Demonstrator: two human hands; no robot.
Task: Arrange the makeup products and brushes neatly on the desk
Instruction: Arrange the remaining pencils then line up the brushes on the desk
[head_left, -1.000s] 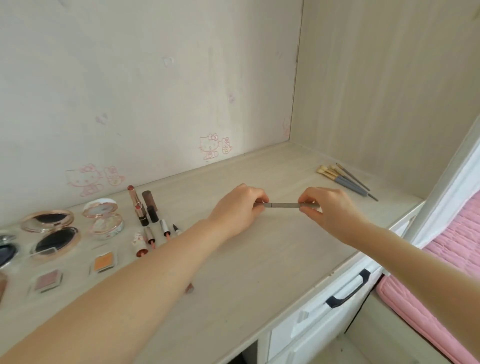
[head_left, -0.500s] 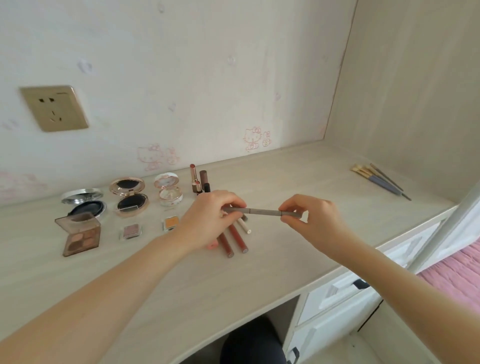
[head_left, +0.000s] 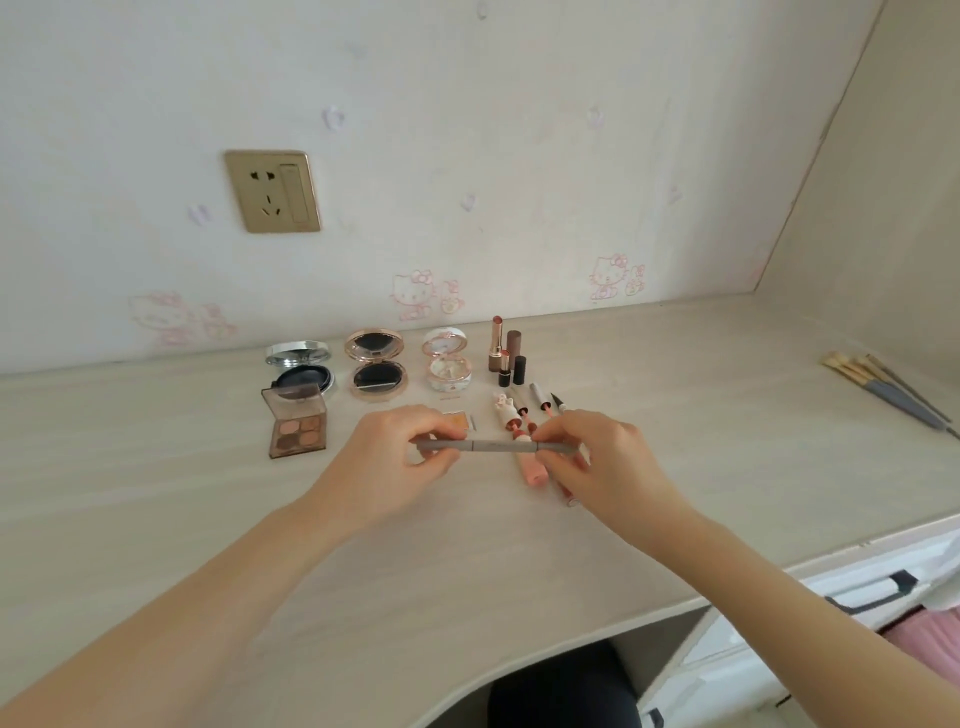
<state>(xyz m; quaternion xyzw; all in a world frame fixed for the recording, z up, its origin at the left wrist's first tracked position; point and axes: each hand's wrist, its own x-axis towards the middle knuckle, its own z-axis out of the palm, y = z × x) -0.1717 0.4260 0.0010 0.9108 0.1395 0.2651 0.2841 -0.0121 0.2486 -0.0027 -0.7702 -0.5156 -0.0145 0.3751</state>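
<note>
Above the table (head_left: 701, 493), just in front of the lip products (head_left: 506, 358), a slim grey pencil (head_left: 493, 446) is held level. Left hand (head_left: 384, 462) pinches one end, right hand (head_left: 602, 462) the other; each grip is a tight fingertip pinch on it. Placing seems the step in hand: next it wants lowering parallel beside the slim liners (head_left: 540, 400), clear of the pink tube (head_left: 532, 470).

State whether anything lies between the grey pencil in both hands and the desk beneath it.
Yes. The pink tube lies on the desk directly beneath the grey pencil, near the right hand.
</note>
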